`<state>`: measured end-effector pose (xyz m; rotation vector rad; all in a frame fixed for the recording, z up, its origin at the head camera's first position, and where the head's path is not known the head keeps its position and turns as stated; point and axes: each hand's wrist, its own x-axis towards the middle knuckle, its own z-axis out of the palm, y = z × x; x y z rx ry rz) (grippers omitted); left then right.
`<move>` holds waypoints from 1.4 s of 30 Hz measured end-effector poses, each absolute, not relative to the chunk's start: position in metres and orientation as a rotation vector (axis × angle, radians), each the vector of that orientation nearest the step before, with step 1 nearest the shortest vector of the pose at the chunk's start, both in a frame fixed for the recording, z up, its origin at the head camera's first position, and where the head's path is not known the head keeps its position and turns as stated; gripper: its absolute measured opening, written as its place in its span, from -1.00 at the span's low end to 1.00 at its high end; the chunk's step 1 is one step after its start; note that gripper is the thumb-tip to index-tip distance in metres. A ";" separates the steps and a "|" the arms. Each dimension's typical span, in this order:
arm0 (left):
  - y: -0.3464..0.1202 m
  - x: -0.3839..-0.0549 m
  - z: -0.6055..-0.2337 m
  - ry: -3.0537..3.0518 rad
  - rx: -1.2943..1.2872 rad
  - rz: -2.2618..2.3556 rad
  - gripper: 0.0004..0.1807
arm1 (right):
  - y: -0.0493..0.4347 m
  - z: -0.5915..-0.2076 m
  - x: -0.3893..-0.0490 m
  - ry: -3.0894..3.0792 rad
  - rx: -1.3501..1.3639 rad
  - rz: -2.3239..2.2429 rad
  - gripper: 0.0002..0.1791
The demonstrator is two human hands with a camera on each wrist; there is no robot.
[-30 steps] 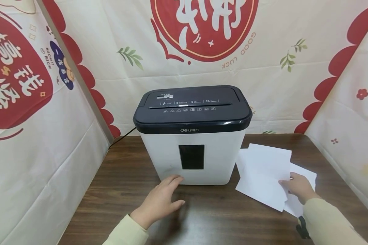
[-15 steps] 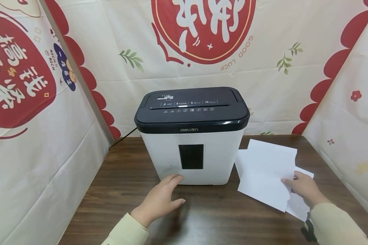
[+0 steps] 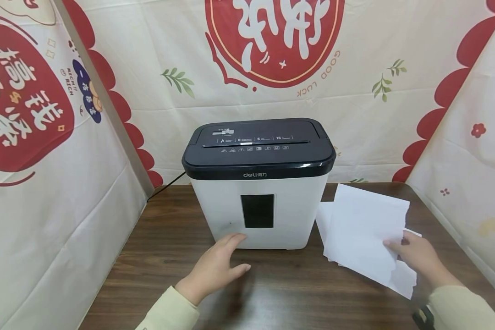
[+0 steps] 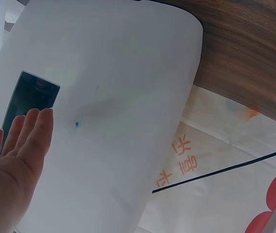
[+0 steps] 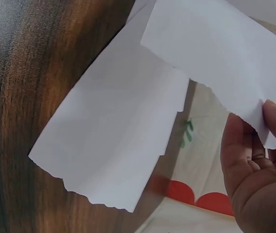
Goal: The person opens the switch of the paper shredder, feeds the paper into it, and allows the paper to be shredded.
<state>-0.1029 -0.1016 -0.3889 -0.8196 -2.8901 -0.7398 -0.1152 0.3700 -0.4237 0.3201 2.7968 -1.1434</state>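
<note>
A paper shredder (image 3: 220, 201) with a white bin and black top stands in the middle of the table. My right hand (image 3: 414, 252) pinches the torn edge of a white sheet of paper (image 3: 365, 229) between thumb and fingers. That sheet is lifted above other torn sheets (image 5: 109, 111) lying on the table, as the right wrist view shows. My left hand (image 3: 216, 268) is held in front of the shredder's lower front, fingers extended and thumb apart, with nothing in it. In the left wrist view its fingers (image 4: 38, 131) overlap the shredder's dark window (image 4: 31, 94); contact cannot be told.
The dark wooden table (image 3: 165, 243) runs back to a printed cloth (image 3: 165, 133). Cloth walls also stand at the left and right sides. A black cord (image 3: 167, 187) leads from behind the shredder to the left.
My right hand has moved slightly right and raised the top sheet away from the sheets below, uncovering more of them. The left hand has stayed almost still.
</note>
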 end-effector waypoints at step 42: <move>-0.075 -0.109 -0.347 -2.804 -0.827 -1.251 -0.28 | 0.338 -0.374 -0.066 2.965 0.118 -1.148 -0.46</move>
